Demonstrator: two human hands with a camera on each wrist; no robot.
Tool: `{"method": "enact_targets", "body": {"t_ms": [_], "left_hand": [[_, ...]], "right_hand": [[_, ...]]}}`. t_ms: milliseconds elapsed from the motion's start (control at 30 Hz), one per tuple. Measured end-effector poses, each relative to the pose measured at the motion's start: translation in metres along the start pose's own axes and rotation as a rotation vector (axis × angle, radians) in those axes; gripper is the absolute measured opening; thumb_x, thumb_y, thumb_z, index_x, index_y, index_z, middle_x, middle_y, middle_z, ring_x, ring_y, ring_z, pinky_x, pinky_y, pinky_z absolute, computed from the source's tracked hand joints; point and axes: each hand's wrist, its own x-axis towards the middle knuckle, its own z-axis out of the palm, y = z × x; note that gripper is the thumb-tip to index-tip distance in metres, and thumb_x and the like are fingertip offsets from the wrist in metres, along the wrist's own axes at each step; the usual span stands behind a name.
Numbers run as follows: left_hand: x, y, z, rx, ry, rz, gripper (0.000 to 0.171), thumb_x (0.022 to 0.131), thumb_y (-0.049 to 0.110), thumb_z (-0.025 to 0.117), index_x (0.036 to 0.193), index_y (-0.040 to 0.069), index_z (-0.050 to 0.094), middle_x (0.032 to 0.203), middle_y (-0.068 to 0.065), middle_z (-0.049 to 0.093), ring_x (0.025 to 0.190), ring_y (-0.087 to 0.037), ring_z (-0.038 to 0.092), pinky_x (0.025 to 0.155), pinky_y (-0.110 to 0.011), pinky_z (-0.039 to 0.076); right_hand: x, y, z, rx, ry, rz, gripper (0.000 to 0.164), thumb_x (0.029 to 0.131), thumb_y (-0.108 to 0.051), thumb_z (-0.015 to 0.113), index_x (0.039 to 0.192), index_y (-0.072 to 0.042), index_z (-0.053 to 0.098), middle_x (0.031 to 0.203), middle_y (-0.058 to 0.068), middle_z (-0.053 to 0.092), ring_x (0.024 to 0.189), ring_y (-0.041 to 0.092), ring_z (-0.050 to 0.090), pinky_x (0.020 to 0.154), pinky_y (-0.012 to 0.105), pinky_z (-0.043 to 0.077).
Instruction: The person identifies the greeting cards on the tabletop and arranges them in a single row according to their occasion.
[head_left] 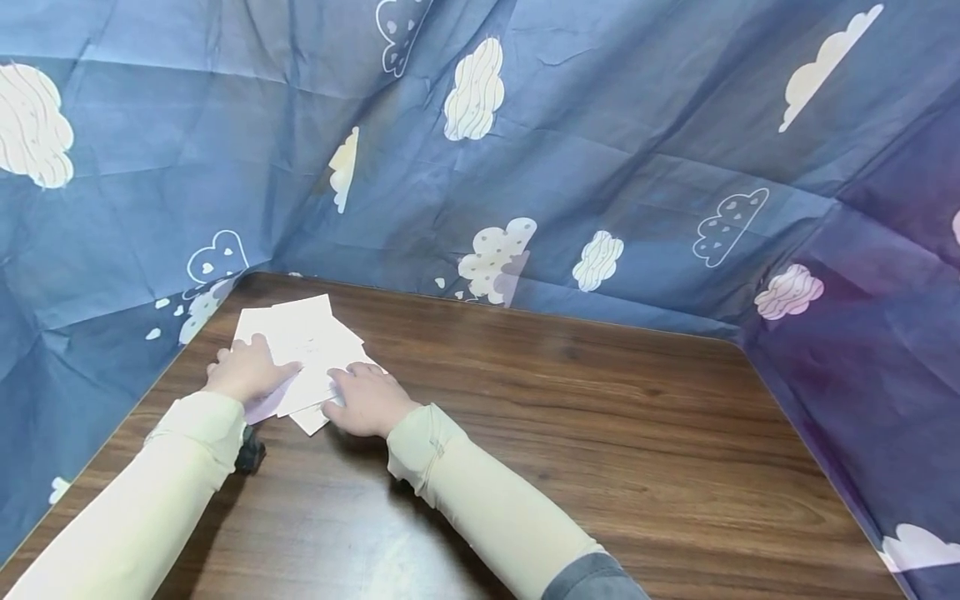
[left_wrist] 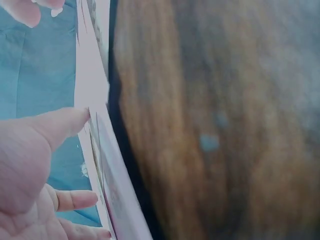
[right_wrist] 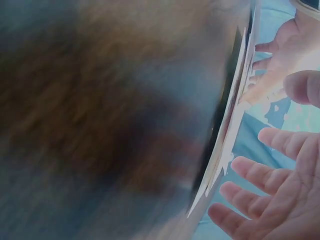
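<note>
Several white sheets of paper (head_left: 303,333) lie overlapped in a loose, uneven pile at the table's far left, with a pale lilac sheet (head_left: 268,406) poking out at the near side. My left hand (head_left: 247,371) rests on the pile's left part. In the left wrist view its straight thumb and fingertips (left_wrist: 77,118) touch the stacked sheets (left_wrist: 92,75). At the right edge of the pile is my right hand (head_left: 367,400), palm down with fingers spread. The right wrist view shows its fingers (right_wrist: 252,175) loosely extended beside the paper edges (right_wrist: 232,120), gripping nothing.
A brown wood-grain table (head_left: 600,433) extends to the right and toward me. Blue cloth with white clouds (head_left: 585,150) hangs behind and at both sides, close to the table's edges. A small black object (head_left: 250,450) sits at my left wrist.
</note>
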Motion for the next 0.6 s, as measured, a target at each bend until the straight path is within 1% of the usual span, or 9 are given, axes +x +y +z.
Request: {"method": "enact_targets", "body": {"t_ms": [167, 267, 333, 433, 533, 600], "left_hand": [[0.0, -0.003, -0.001, -0.031, 0.012, 0.018, 0.086, 0.095, 0.038, 0.06, 0.142, -0.024, 0.022, 0.129, -0.055, 0.029, 0.117, -0.074, 0.033, 0.093, -0.08, 0.029], [-0.002, -0.005, -0.003, -0.039, 0.02, 0.037, 0.081, 0.092, 0.033, 0.061, 0.139, -0.023, 0.027, 0.126, -0.054, 0.031, 0.115, -0.072, 0.035, 0.09, -0.08, 0.031], [-0.004, -0.006, -0.003, -0.025, 0.016, 0.051, 0.078, 0.091, 0.032, 0.062, 0.136, -0.023, 0.03, 0.124, -0.052, 0.034, 0.114, -0.072, 0.037, 0.088, -0.079, 0.035], [-0.008, -0.006, -0.002, 0.008, 0.008, 0.081, 0.068, 0.089, 0.031, 0.062, 0.127, -0.022, 0.041, 0.118, -0.048, 0.041, 0.109, -0.068, 0.045, 0.083, -0.076, 0.041], [-0.014, -0.005, 0.002, 0.034, 0.01, 0.118, 0.053, 0.086, 0.03, 0.065, 0.11, -0.015, 0.05, 0.108, -0.039, 0.046, 0.096, -0.059, 0.052, 0.075, -0.069, 0.047], [-0.019, -0.004, 0.006, 0.034, 0.023, 0.144, 0.051, 0.084, 0.029, 0.069, 0.108, -0.012, 0.051, 0.107, -0.036, 0.046, 0.094, -0.056, 0.053, 0.074, -0.067, 0.047]], "right_hand": [[0.002, 0.002, 0.004, 0.0, -0.007, 0.005, 0.057, 0.102, -0.042, 0.051, 0.153, -0.019, 0.05, 0.149, 0.006, 0.053, 0.139, 0.021, 0.048, 0.109, 0.036, 0.04], [-0.001, 0.005, 0.005, 0.001, -0.019, 0.008, 0.056, 0.102, -0.042, 0.049, 0.154, -0.019, 0.049, 0.15, 0.005, 0.052, 0.139, 0.021, 0.047, 0.108, 0.037, 0.041], [-0.003, 0.007, 0.005, 0.007, -0.03, 0.01, 0.056, 0.103, -0.041, 0.049, 0.155, -0.019, 0.049, 0.15, 0.005, 0.052, 0.138, 0.021, 0.047, 0.108, 0.037, 0.041], [-0.006, 0.009, 0.004, 0.021, -0.041, 0.014, 0.056, 0.103, -0.041, 0.049, 0.154, -0.019, 0.049, 0.15, 0.006, 0.052, 0.138, 0.022, 0.047, 0.107, 0.037, 0.041], [-0.009, 0.011, 0.004, 0.023, -0.044, 0.014, 0.056, 0.103, -0.041, 0.049, 0.154, -0.018, 0.049, 0.15, 0.007, 0.052, 0.137, 0.022, 0.048, 0.108, 0.037, 0.041], [-0.01, 0.013, 0.005, 0.017, -0.038, 0.012, 0.056, 0.103, -0.041, 0.049, 0.154, -0.017, 0.05, 0.149, 0.007, 0.052, 0.136, 0.023, 0.048, 0.107, 0.038, 0.042]]}}
